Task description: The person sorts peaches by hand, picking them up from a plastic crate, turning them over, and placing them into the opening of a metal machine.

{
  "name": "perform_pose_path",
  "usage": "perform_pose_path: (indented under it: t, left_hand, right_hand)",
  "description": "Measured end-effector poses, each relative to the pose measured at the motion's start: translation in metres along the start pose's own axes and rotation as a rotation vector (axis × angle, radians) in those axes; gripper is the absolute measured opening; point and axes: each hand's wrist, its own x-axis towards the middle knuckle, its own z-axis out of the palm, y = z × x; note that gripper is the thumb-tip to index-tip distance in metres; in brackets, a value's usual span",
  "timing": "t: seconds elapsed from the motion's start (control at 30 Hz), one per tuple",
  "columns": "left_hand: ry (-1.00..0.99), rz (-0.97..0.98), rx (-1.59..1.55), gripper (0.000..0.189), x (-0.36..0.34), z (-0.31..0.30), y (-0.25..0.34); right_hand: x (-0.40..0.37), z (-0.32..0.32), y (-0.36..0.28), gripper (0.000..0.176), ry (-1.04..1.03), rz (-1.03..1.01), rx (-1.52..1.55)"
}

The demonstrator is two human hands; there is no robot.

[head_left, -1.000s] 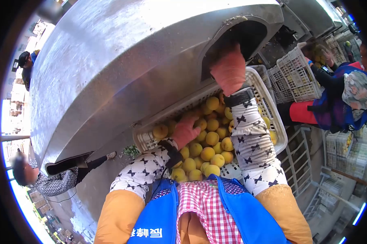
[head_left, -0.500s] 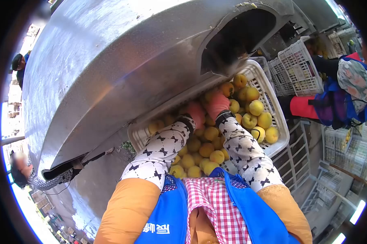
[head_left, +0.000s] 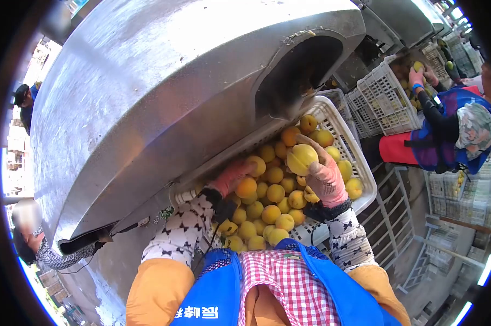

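Observation:
A white plastic crate (head_left: 367, 187) full of yellow peaches (head_left: 276, 192) lies before me, beside a large metal housing. My right hand (head_left: 328, 176), in a pink glove with a soiled thumb and fingers, grips a large yellow peach (head_left: 301, 159) above the others. On the crate's left side my left hand (head_left: 232, 177), also pink-gloved, has its fingers closed against an orange-yellow peach (head_left: 255, 166). Part of those fingers is hidden by the fruit. More peaches lie heaped below and between both hands.
The curved metal housing (head_left: 164, 103) with a dark opening (head_left: 297, 73) rises along the crate's far side. At right a co-worker (head_left: 446, 125) handles fruit over another white crate (head_left: 389, 98). A white metal rack (head_left: 389, 217) stands right of my crate. Other people are at far left.
Both hands have come up from deep among the peaches and moved apart, the left toward the left. A peach is now raised in my right hand. The co-worker's hands have come into sight.

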Motion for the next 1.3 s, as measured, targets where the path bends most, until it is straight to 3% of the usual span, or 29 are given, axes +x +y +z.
perform_pose_path:
  t: [0.03,0.07,0.13,0.2,0.27,0.3,0.33,0.43,0.57,0.7,0.8,0.93,1.03,1.07,1.13,1.2,1.27,1.3]
  left_hand:
    - [-0.053,-0.127,-0.799,0.071,-0.013,0.001,0.009]
    - [-0.041,-0.135,-0.797,0.071,-0.030,0.008,0.014]
    - [0.015,0.237,-0.996,0.068,-0.077,0.042,0.087]
    - [0.061,0.257,-1.020,0.067,-0.088,0.059,0.113]
    - [0.093,0.284,-1.046,0.067,-0.091,0.062,0.124]
    - [0.119,0.315,-1.000,0.066,-0.092,0.063,0.127]
    - [0.141,0.346,-0.952,0.064,-0.091,0.064,0.131]
    - [0.143,0.437,-0.862,0.063,-0.090,0.058,0.148]
    - [0.197,0.507,-0.658,0.064,-0.084,0.050,0.176]
    - [0.248,0.553,-0.601,0.065,-0.082,0.055,0.179]
    - [0.175,0.542,-0.736,0.066,-0.080,0.055,0.174]
    - [0.241,0.471,-0.827,0.066,-0.077,0.053,0.148]
    - [0.252,0.333,-0.873,0.065,-0.077,0.052,0.136]
    - [0.249,0.298,-0.919,0.066,-0.076,0.053,0.135]
    - [0.258,0.237,-0.974,0.067,-0.078,0.055,0.129]
    - [0.232,0.253,-1.030,0.072,-0.067,0.051,0.125]
    - [0.124,0.271,-0.992,0.078,-0.061,0.046,0.120]
    - [0.014,0.279,-1.090,0.079,-0.062,0.048,0.126]
  right_hand:
    - [0.000,0.001,0.001,0.105,-0.028,-0.004,0.021]
    - [-0.002,0.004,0.006,0.105,-0.032,0.002,0.033]
    - [-0.001,0.012,0.015,0.098,-0.125,0.031,0.019]
    - [-0.002,0.032,0.011,0.091,-0.054,0.064,-0.124]
    - [0.004,0.019,0.003,0.071,-0.013,-0.251,-0.674]
    - [0.002,0.026,-0.013,0.066,-0.057,-0.280,-0.832]
    - [0.000,0.031,-0.023,0.066,-0.056,-0.286,-0.837]
    - [0.001,0.048,-0.046,0.072,-0.130,-0.377,-1.289]
    - [0.011,0.064,-0.048,0.075,0.073,-0.614,-1.369]
    - [0.026,0.061,-0.040,0.072,0.156,-0.604,-1.151]
    - [0.046,0.058,-0.032,0.068,0.262,-0.634,-1.233]
    - [0.092,0.037,-0.025,0.073,0.411,-0.759,-1.359]
    - [0.111,0.042,-0.016,0.074,0.395,-0.841,-1.470]
    - [0.122,0.048,-0.014,0.074,0.388,-0.828,-1.469]
    - [0.137,0.065,-0.015,0.072,0.499,-0.476,-1.492]
    - [0.136,0.067,-0.028,0.076,0.509,-0.552,-1.527]
    - [0.126,0.064,-0.057,0.082,0.236,-0.981,-1.386]
    - [0.111,0.071,-0.069,0.082,0.234,-0.989,-1.386]
